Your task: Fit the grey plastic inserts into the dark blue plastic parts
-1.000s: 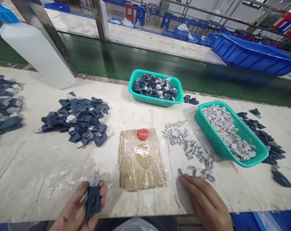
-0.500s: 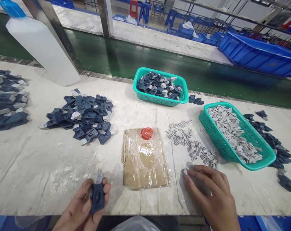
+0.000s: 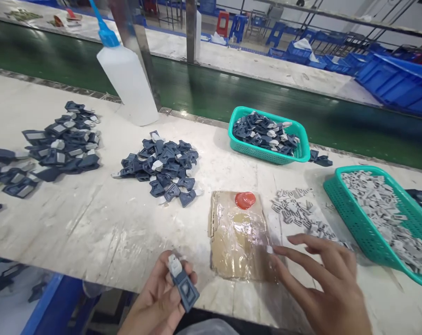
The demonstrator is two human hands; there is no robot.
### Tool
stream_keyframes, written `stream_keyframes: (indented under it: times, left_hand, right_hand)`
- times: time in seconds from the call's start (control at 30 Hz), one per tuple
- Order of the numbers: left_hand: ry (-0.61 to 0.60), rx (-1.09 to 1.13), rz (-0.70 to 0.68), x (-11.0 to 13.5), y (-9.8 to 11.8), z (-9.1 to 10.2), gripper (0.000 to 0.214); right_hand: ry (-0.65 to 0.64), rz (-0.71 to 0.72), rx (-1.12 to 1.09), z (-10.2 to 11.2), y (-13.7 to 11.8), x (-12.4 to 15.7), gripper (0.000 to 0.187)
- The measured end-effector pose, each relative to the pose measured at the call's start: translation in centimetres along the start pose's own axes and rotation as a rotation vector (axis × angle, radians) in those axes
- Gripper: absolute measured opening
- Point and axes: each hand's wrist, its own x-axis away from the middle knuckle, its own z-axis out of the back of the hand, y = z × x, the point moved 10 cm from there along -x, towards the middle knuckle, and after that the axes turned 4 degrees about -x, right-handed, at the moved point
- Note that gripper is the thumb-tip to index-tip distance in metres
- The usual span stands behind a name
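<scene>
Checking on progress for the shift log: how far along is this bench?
Done: heaps of dark parts with grey inserts. In hand: left hand holds one dark part; right hand hovers open by loose grey inserts. Left: a basket of grey inserts.

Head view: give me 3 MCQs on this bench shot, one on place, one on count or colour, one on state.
1. Where does the red cap lie?
A. on the taped cardboard sheet
B. in a basket
C. on the green belt

2. How many teal baskets stand on the bench?
A. one
B. two
C. four

3. What is the left hand doing?
A. lying flat and empty
B. gripping the bottle
C. holding a dark blue part with a pale tip

Answers:
1 A, the cap sits at the sheet's far edge.
2 B, one basket of dark blue parts, one basket of grey pieces.
3 C, the fingers close round the part, while the right hand is spread open.
</scene>
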Motion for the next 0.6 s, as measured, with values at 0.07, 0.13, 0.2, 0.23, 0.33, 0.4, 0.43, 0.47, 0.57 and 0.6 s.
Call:
stream_keyframes:
  times: [0.07, 0.13, 0.2, 0.23, 0.33, 0.4, 0.43, 0.47, 0.57, 0.6]
  left_hand:
    - [0.027, 0.008, 0.030, 0.1, 0.0, 0.2, 0.037]
    - [0.045, 0.009, 0.061, 0.2, -0.1, 0.6, 0.037]
    - [0.037, 0.008, 0.076, 0.1, -0.2, 0.8, 0.036]
    - [0.025, 0.012, 0.078, 0.1, -0.2, 0.8, 0.035]
    - [-0.016, 0.024, 0.077, -0.1, -0.3, 0.7, 0.034]
    - [-0.034, 0.025, 0.075, -0.2, -0.4, 0.6, 0.033]
    - [-0.038, 0.023, 0.076, -0.3, -0.4, 0.6, 0.033]
    - [-0.043, 0.024, 0.077, -0.3, -0.4, 0.6, 0.033]
    - [-0.045, 0.024, 0.080, -0.3, -0.4, 0.6, 0.033]
    - [-0.046, 0.026, 0.085, -0.3, -0.5, 0.6, 0.033]
  right_hand:
    - [-0.020, 0.043, -0.029, -1.3, -1.2, -1.1, 0.006]
    - [-0.043, 0.074, -0.017, -2.5, -1.8, -1.7, 0.006]
    - [-0.077, 0.097, 0.006, -3.4, -1.9, -1.9, 0.005]
    - [-0.096, 0.105, 0.016, -3.8, -1.9, -1.9, 0.006]
    - [-0.142, 0.121, 0.033, -4.3, -1.9, -1.7, 0.007]
    - [-0.154, 0.136, 0.039, -4.4, -2.1, -1.7, 0.006]
    - [-0.161, 0.143, 0.045, -4.4, -2.3, -1.7, 0.005]
    - [-0.162, 0.147, 0.052, -4.4, -2.4, -1.8, 0.004]
    - [-0.157, 0.130, 0.067, -4.3, -2.6, -2.2, 0.005]
    - [-0.159, 0.135, 0.063, -4.3, -2.7, -2.3, 0.006]
